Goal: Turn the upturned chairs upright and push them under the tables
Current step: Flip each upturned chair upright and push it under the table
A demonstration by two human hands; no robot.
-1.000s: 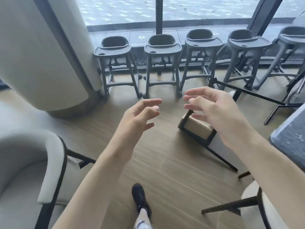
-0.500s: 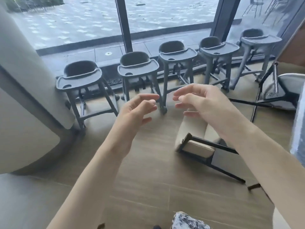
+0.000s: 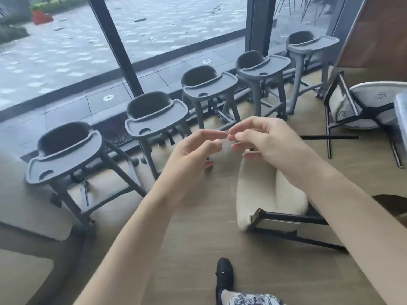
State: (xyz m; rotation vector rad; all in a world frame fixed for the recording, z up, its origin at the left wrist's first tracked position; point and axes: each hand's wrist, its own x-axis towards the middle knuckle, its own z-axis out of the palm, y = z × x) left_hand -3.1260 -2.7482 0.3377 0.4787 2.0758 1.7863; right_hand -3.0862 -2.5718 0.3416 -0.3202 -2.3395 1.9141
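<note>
Both hands are raised in front of the chest, empty, above the wooden floor [image 3: 198, 249]. The left hand [image 3: 191, 155] has its fingers loosely curled and parted, grasping nothing; the right hand [image 3: 266, 142] is likewise loosely spread with bent fingers, and the fingertips of the two hands nearly meet in mid-air, though whether they touch cannot be told. Below the right forearm lies a cream chair [image 3: 273, 201] tipped on its side on the floor, its padded back pointing toward the window and its black metal legs [image 3: 293, 219] sticking out sideways to the right. Neither hand touches it. A second tipped chair [image 3: 361, 106] lies farther off at the right, near the wall, its underside and black legs facing the camera, well apart from the first. The corner of a desk [image 3: 402, 111] shows at the right edge just in front of that second chair. Along the glass wall stands a row of five grey high chairs [image 3: 154, 119], all upright. A foot in a black shoe [image 3: 224, 274] is planted on the floor at the bottom, between the forearms.
</note>
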